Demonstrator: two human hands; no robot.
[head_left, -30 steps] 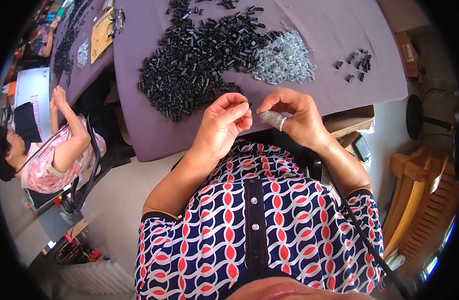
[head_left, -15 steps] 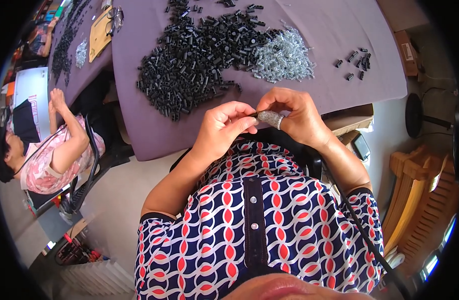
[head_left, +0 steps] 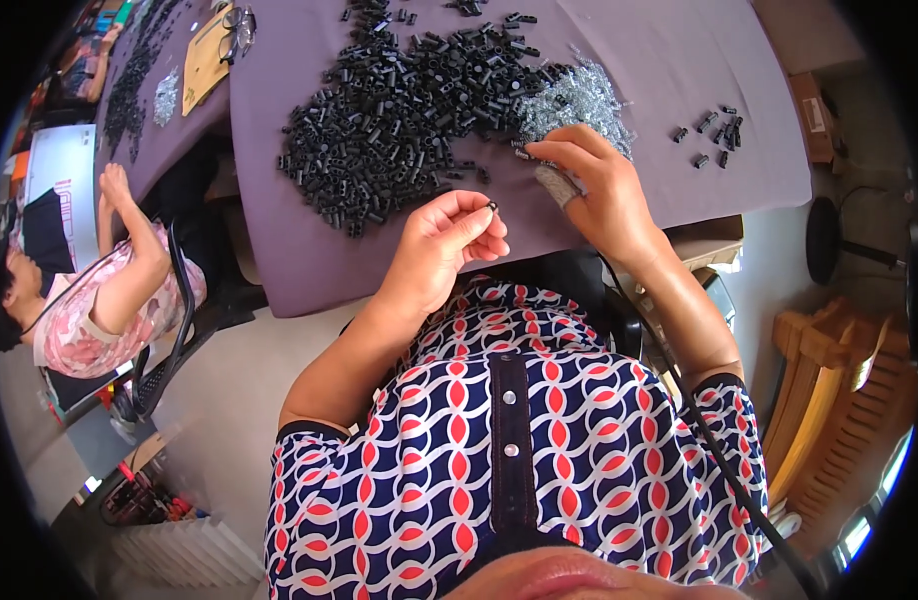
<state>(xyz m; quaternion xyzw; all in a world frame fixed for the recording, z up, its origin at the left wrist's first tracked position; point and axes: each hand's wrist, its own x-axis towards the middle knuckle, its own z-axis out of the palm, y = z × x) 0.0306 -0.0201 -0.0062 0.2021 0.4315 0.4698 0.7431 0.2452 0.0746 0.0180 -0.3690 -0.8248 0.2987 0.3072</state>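
Note:
My left hand is closed in a pinch over the table's near edge. Between its thumb and forefinger sits a small black plastic tube, mostly covered by the fingers. My right hand reaches over the cloth at the near side of a heap of small silvery springs. Its forefinger and thumb are apart, and a grey wrap covers the thumb. A loose spring lies by the forefinger's tip. Left of the springs spreads a large heap of black tubes.
A purple-grey cloth covers the table. Several black tubes lie apart at the right. Glasses and a brown envelope lie at the far left. Another person sits at left; a dark cable runs past my right arm.
My right hand has left the left hand and moved forward to the springs, its fingers parting. My left hand has shifted slightly left, keeping its pinch on the black tube.

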